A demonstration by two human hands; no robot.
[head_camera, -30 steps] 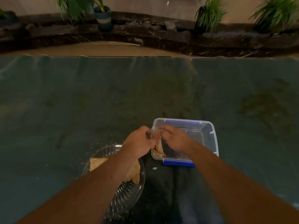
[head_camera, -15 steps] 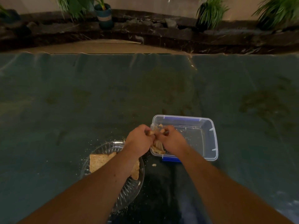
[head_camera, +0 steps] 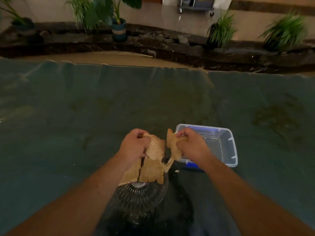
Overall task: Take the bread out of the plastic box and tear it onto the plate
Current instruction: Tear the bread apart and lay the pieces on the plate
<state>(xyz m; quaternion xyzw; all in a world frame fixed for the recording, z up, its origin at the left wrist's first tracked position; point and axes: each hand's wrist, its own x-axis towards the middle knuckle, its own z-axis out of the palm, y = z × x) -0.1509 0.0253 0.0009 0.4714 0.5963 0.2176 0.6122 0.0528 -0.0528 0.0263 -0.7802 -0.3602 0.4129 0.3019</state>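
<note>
Both hands hold one slice of bread above the far edge of the glass plate [head_camera: 136, 198]. My left hand [head_camera: 134, 143] grips the left half [head_camera: 156, 148] and my right hand [head_camera: 190, 144] grips the right half [head_camera: 172, 143]. The slice is split from the top, and the halves still join by a thin strip at the bottom. Torn bread pieces [head_camera: 150, 171] lie on the plate under my left wrist. The clear plastic box [head_camera: 228, 147] with a blue base stands just right of my right hand and looks bare inside.
A dark green cloth [head_camera: 85, 116] covers the table. A few crumbs [head_camera: 177, 171] lie beside the plate. Beyond the table's far edge runs a dark stone ledge with potted plants [head_camera: 119, 29].
My hands have lifted the slice away from the box corner, moved left over the plate and pulled apart, splitting the slice. The camera has tilted up and shifted.
</note>
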